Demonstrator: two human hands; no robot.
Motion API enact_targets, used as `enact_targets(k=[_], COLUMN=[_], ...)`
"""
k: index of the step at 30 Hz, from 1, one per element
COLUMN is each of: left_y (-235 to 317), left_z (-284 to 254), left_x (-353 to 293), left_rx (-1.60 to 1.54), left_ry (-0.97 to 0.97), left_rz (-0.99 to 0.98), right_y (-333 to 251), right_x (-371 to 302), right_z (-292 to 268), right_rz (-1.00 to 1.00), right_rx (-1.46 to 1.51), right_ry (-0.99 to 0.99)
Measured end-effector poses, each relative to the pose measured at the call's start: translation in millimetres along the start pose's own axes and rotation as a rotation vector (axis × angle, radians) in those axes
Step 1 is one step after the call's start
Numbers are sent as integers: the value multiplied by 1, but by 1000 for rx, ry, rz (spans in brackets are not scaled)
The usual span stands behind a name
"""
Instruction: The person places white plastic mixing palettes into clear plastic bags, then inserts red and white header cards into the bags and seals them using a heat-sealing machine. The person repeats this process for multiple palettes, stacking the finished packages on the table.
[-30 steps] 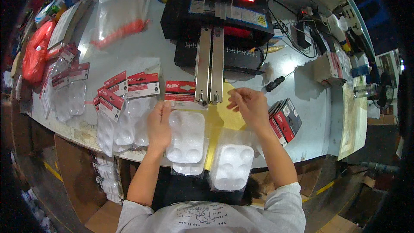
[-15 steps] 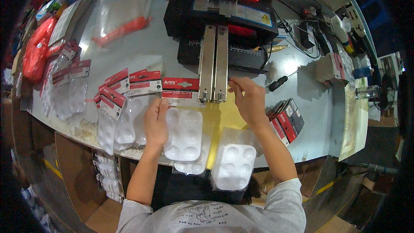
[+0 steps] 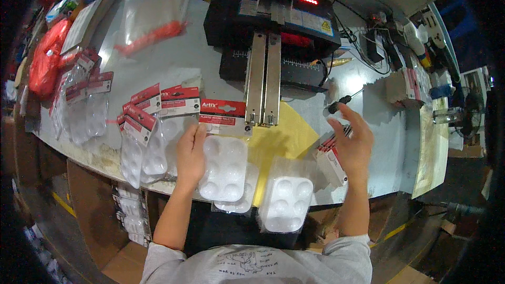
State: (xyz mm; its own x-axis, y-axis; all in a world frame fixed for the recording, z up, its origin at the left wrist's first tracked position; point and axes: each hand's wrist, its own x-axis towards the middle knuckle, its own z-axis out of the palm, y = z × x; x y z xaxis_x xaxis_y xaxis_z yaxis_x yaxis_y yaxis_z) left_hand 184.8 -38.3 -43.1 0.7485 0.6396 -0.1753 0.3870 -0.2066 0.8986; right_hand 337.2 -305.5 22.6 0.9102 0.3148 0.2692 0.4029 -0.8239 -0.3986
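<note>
My left hand (image 3: pixel 190 155) pinches the upper left of a bagged white plastic paint palette (image 3: pixel 226 171), thumb on top. A red and white header card (image 3: pixel 223 113) sits across the top of that bag, its right end beside the metal arms (image 3: pixel 263 81) of a black machine (image 3: pixel 221 18). My right hand (image 3: pixel 356 144) is over a small stack of folded header cards (image 3: pixel 330 164), thumb and fingers apart and nothing visible between them. Near my body lies a stack of bagged palettes (image 3: pixel 288 202), and another palette (image 3: pixel 239 200) shows under the held one.
Finished-looking carded palette packs (image 3: pixel 142 126) overlap on the left, with more packs (image 3: pixel 87 105) beyond. A yellow sheet (image 3: pixel 292 126) lies beneath the metal arms. A screwdriver (image 3: pixel 339 105), cables (image 3: pixel 363 55) and a block of cards (image 3: pixel 405 87) are at right. Clear bags (image 3: pixel 155 13) lie far left.
My right hand has left the end of the metal arms and moved right to the header card stack, its fingers spreading. My left hand and the palette pack have shifted slightly nearer to me.
</note>
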Motion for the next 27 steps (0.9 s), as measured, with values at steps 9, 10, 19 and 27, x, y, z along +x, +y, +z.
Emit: enact_targets(k=[9, 10, 19, 27], left_y=[3, -1, -5, 43], left_z=[-94, -105, -152, 29], left_x=[-3, -1, 27, -69], left_rx=[-166, -190, 558, 270], left_ry=[170, 199, 594, -270], left_rz=[44, 5, 241, 452], right_y=[71, 72, 74, 57], right_x=[-56, -54, -46, -61], right_z=[-26, -25, -33, -26], right_rz=[147, 120, 343, 93], right_rx=[-35, 20, 29, -76], right_ry=[-224, -197, -266, 12])
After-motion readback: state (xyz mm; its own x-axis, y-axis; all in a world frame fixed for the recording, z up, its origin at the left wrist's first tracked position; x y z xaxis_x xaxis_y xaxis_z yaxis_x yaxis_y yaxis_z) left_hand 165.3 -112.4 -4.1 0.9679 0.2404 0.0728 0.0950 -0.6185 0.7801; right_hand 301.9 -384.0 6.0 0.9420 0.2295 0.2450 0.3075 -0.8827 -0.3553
